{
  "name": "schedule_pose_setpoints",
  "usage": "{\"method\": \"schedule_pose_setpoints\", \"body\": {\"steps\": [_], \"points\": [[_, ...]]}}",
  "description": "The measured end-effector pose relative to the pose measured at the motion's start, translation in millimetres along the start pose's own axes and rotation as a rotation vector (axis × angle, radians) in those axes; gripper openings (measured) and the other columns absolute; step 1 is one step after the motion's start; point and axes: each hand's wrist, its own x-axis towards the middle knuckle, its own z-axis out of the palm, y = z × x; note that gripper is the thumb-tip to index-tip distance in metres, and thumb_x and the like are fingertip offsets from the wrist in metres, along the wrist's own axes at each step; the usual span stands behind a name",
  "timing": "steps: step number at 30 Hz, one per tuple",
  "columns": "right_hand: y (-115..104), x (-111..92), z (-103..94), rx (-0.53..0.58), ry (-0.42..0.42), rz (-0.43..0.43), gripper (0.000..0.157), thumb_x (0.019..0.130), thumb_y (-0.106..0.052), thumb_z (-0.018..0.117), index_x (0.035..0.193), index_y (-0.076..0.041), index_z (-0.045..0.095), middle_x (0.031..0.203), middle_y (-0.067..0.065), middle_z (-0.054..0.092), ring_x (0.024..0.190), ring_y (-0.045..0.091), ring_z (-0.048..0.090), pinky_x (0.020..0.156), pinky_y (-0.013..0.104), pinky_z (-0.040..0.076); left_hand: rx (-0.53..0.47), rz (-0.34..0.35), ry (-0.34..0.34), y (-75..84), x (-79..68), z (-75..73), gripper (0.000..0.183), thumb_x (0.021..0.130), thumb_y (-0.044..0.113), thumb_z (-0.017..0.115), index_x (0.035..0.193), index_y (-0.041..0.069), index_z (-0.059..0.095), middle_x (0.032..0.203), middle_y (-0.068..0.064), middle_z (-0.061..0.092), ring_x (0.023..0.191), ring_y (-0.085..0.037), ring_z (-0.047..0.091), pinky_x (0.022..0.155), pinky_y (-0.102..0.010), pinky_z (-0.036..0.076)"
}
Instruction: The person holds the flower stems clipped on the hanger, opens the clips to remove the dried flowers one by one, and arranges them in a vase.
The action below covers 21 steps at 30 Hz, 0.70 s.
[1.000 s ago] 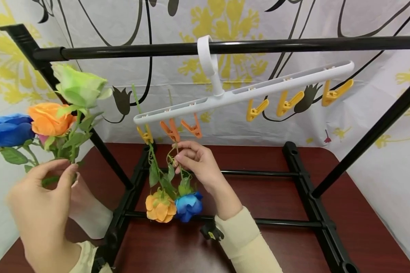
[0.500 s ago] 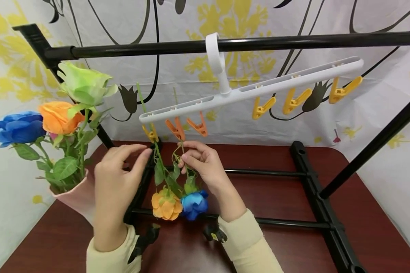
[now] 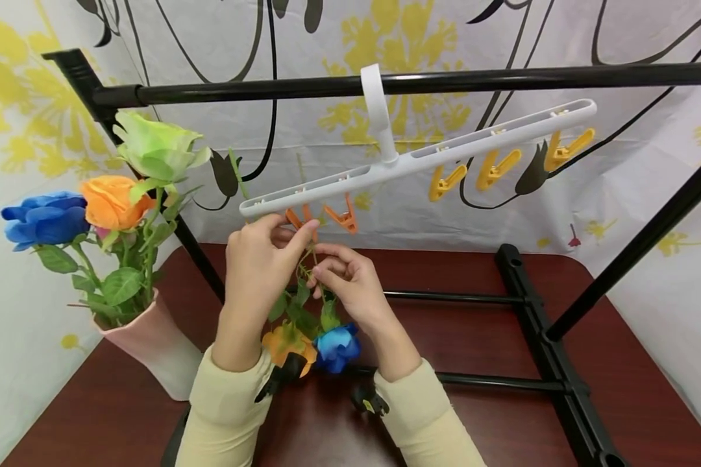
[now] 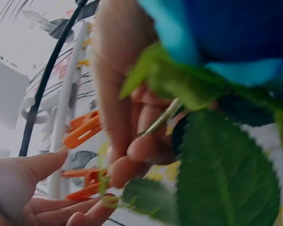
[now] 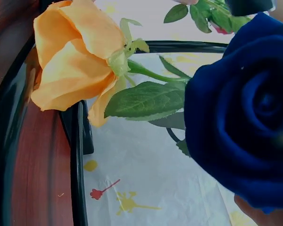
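My right hand (image 3: 350, 279) pinches the stem of a blue rose (image 3: 337, 348), whose bloom hangs downward; the petals look dark blue in the right wrist view. Beside it an orange-yellow rose (image 5: 78, 61) hangs head down, partly behind my left forearm. My left hand (image 3: 259, 259) is at the left end of a white clip hanger (image 3: 444, 149). Its thumb and fingers (image 4: 35, 167) stand apart on either side of an orange clip (image 4: 87, 183), and I see no squeeze. Another orange clip (image 3: 343, 217) hangs just right of it. The left yellow clip is hidden behind my left hand.
The hanger hooks over a black rack bar (image 3: 239, 89). Several yellow clips (image 3: 496, 170) hang on its right half. A pink-white vase (image 3: 158, 344) with blue, orange and green roses stands left on the dark red table (image 3: 82, 415). Rack legs (image 3: 534, 350) rise at the right.
My left hand has moved from the vase flowers rightward to the orange clip, now covering the yellow clip. My right hand keeps its pinch on the blue rose's stem. The hanger has turned slightly.
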Motion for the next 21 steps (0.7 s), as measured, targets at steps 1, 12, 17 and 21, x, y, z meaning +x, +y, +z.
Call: {"method": "schedule_pose_setpoints", "body": {"steps": [1,12,17,21], "points": [[0.1,0.1,0.1,-0.006,-0.002,-0.007,0.037,0.100,-0.001,0.055,0.136,0.004,0.052,0.082,-0.010,0.069,0.067,0.010,0.064,0.070,0.029,0.057,-0.001,0.007,0.011,0.2,1.8,2.5,0.041,0.090,0.046,0.070,0.088,0.005,0.074,0.079,-0.010,0.077,0.067,-0.023,0.071,0.060,-0.038,0.056],[-0.3,0.4,3.2,-0.028,0.013,-0.031,0.036,0.099,0.000,0.056,0.135,0.004,0.053,0.082,-0.012,0.069,0.066,0.010,0.065,0.068,0.030,0.058,0.009,0.107,0.133,-0.5,8.0,11.9,0.047,0.097,0.035,0.064,0.058,0.008,0.061,0.051,-0.007,0.062,0.038,-0.014,0.038,0.040,-0.029,0.027],[-0.5,0.0,0.6,-0.096,0.055,-0.010,0.034,0.099,-0.003,0.058,0.133,0.002,0.056,0.083,-0.010,0.070,0.065,0.011,0.066,0.074,0.036,0.060,0.022,0.136,0.141,0.1,8.6,11.9,0.053,0.097,0.035,0.065,0.054,0.007,0.054,0.050,-0.009,0.059,0.040,-0.012,0.033,0.042,-0.028,0.026],[0.9,-2.0,-10.1,-0.108,0.064,0.050,0.033,0.099,-0.004,0.058,0.132,0.000,0.057,0.084,-0.003,0.072,0.065,0.015,0.067,0.076,0.039,0.060,0.004,0.126,0.132,-1.7,9.2,13.8,0.048,0.096,0.035,0.066,0.058,0.006,0.061,0.054,-0.010,0.064,0.041,-0.016,0.040,0.043,-0.028,0.027]]}}
